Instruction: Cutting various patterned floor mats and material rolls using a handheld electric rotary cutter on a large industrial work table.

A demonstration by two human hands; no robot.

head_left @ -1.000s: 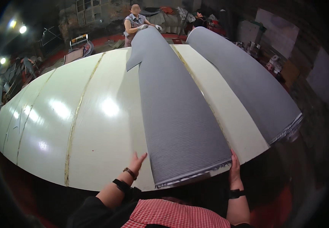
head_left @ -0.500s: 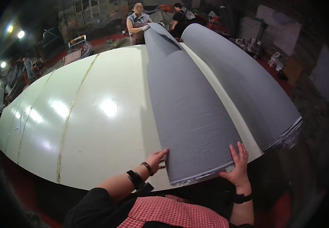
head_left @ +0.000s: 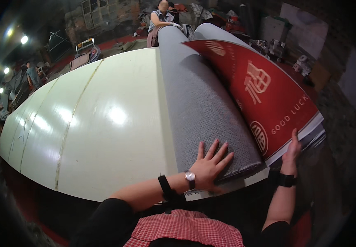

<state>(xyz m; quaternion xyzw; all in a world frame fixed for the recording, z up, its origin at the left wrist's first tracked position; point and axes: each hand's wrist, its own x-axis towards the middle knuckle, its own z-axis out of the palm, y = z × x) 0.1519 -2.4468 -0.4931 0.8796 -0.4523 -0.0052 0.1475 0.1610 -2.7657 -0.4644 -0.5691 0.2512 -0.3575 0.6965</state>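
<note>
A long grey-backed mat [head_left: 204, 111] lies folded over lengthwise on the pale table [head_left: 116, 148]. My left hand [head_left: 211, 166] is open, its spread fingers pressed flat on the grey backing near the close end. To its right, a red mat face [head_left: 243, 82] with pale gold printed patterns shows, its right part raised over the grey stack. My right hand [head_left: 292, 150] grips the near edge of that red mat at its right side, thumb upward; its other fingers are partly hidden. At the far end, a co-worker [head_left: 163, 20] in gloves bends over the mat.
Behind the red mat, a grey mat stack [head_left: 217, 33] shows at the far right of the table. A second person [head_left: 173, 12] is partly hidden behind the co-worker, and another [head_left: 32, 75] stands far left. A handled cart [head_left: 85, 51] stands beyond the table.
The red printed face has come into view on the right. My left hand has moved right onto the grey backing, my right hand right to the red mat's edge. The co-worker has bent lower.
</note>
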